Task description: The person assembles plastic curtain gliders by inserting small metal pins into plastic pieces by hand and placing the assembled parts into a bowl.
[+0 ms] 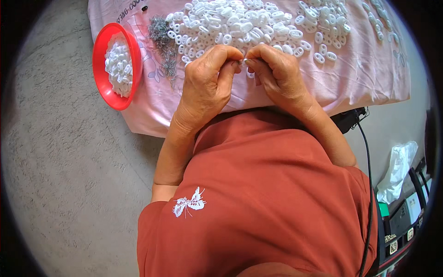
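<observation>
My left hand (pixel 208 76) and my right hand (pixel 279 74) meet at the near side of the pink cloth, fingertips almost touching. Each is closed in a pinch of thumb and forefinger. Whatever is pinched there is too small and too covered to name; a speck of white shows between the tips. Just beyond them spreads a large heap of white oval plastic pieces (pixel 240 23), many with two holes. Left of that heap lies a tangled pile of thin grey metal bits (pixel 161 34), closest to my left hand.
A red bowl (pixel 98 64) holding white pieces (pixel 119 67) stands tilted in view by the cloth's left edge. More white ovals (pixel 325 21) lie right of the heap, and a few greyish ones (pixel 379 18) farther right. A black cable (pixel 368 184) runs down my right side.
</observation>
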{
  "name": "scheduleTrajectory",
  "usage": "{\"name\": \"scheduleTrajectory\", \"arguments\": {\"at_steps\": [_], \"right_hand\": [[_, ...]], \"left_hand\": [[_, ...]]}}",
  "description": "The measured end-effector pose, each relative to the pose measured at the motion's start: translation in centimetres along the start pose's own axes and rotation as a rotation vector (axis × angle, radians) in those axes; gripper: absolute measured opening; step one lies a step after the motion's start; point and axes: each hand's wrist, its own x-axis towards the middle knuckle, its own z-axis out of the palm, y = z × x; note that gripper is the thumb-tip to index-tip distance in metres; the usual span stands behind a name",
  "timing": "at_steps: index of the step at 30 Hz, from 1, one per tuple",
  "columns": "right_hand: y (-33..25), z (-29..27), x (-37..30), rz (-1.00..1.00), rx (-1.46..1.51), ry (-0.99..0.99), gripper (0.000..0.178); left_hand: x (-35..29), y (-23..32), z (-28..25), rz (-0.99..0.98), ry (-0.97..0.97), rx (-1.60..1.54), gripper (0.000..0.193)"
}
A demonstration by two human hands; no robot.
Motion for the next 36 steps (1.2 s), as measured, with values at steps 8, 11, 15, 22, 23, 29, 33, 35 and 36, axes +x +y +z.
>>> {"name": "scheduleTrajectory", "arguments": {"at_steps": [8,11,15,22,23,29,33,35,36], "right_hand": [[0.13,0.07,0.0,-0.04,-0.008,0.015,0.005],[-0.12,0.0,-0.03,0.019,0.03,0.005,0.006],[0.17,0.0,-0.02,-0.038,-0.009,0.006,0.007],[0.33,-0.03,-0.06,-0.074,-0.021,0.005,0.007],[0.19,-0.09,-0.04,-0.074,-0.02,0.005,0.007],[0.02,-0.29,-0.01,-0.063,-0.032,-0.018,0.007],[0.16,-0.36,-0.08,-0.104,-0.048,-0.015,0.007],[0.05,-0.37,-0.06,-0.101,-0.037,-0.008,0.006],[-0.16,-0.4,-0.05,-0.032,0.017,-0.01,0.005]], "left_hand": [[-0.29,-0.28,0.06,-0.046,-0.027,-0.002,0.013],[-0.3,0.2,0.39,-0.131,0.036,-0.094,0.014],[-0.37,0.13,0.2,-0.122,0.014,-0.088,0.016],[-0.27,0.37,0.41,-0.065,0.027,-0.028,0.015],[-0.28,0.38,0.45,-0.053,0.032,-0.015,0.015],[-0.23,0.17,0.54,0.02,0.022,0.066,0.015],[-0.13,0.32,0.47,0.03,-0.007,0.082,0.015],[0.04,0.35,0.58,0.039,-0.008,0.075,0.016],[0.13,0.38,0.52,0.039,-0.007,0.076,0.016]]}}
